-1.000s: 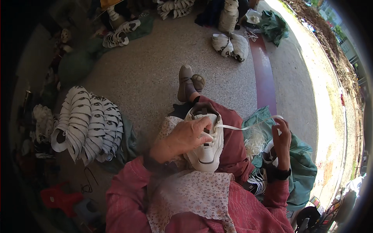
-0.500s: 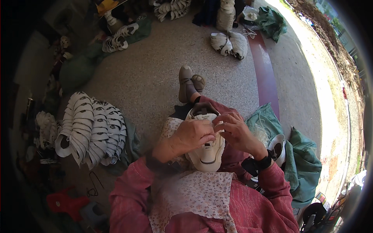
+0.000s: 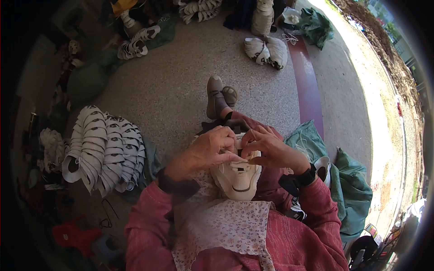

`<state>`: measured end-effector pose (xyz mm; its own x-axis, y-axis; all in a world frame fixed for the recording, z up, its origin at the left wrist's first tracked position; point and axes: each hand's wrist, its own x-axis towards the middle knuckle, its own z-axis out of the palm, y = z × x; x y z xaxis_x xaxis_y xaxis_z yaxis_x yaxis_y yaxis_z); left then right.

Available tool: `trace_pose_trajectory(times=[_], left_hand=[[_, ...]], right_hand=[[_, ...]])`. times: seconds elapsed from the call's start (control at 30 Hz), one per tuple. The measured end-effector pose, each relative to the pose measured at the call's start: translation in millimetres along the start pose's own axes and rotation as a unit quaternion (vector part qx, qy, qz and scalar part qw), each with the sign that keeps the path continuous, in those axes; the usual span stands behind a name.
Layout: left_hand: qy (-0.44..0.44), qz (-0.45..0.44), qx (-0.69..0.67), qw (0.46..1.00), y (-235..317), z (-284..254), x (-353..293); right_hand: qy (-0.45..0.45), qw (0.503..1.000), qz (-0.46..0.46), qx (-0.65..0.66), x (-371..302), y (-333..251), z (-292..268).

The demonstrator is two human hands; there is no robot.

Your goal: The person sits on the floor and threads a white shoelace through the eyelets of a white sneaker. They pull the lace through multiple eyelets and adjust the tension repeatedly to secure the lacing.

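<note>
Squarely on the wearer's lap rests a cream low-cut sneaker (image 3: pixel 243 183), perforated toe toward the body. Both wrists bend inward; left hand (image 3: pixel 213 145) and right hand (image 3: pixel 270 151) meet over its lacing, fingers curled, though whether they pinch lace I cannot tell. A white shoe (image 3: pixel 323 167) lies beside a green sack (image 3: pixel 351 192), contents hidden.

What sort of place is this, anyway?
Probably an informal shoe-making workshop, open to daylight on one side. Nested white shoe uppers stand in rows at left, another white bundle lies on the floor, and a cream shoe sits under the left hand and right hand.
</note>
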<state>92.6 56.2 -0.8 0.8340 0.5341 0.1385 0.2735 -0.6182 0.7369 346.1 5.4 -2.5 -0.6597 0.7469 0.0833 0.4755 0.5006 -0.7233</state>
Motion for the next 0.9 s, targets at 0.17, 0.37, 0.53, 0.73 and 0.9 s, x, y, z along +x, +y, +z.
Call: trace_pose_trajectory(times=[0.17, 0.37, 0.53, 0.73, 0.9], left_hand=[[-0.03, -0.069, -0.151, 0.986, -2.0, -8.7, -1.9], [-0.04, -0.098, -0.208, 0.972, -9.6, -12.8, -0.4], [-0.05, -0.094, -0.198, 0.974, -11.9, -12.3, -1.2], [-0.038, -0.094, -0.173, 0.98, -6.2, -9.5, -1.0], [-0.025, -0.097, -0.306, 0.947, -16.1, -5.7, -18.1]], right_hand=[[-0.046, 0.998, -0.021, -0.04, 7.4, 6.9, -6.8], [-0.056, 0.998, -0.015, -0.018, 14.1, 11.8, -5.6], [0.006, 0.998, -0.053, -0.037, 9.1, 15.6, 10.9], [0.079, 0.99, 0.023, -0.117, 10.2, 5.1, 38.0], [0.078, 0.995, 0.017, -0.058, 7.4, -2.9, 32.9]])
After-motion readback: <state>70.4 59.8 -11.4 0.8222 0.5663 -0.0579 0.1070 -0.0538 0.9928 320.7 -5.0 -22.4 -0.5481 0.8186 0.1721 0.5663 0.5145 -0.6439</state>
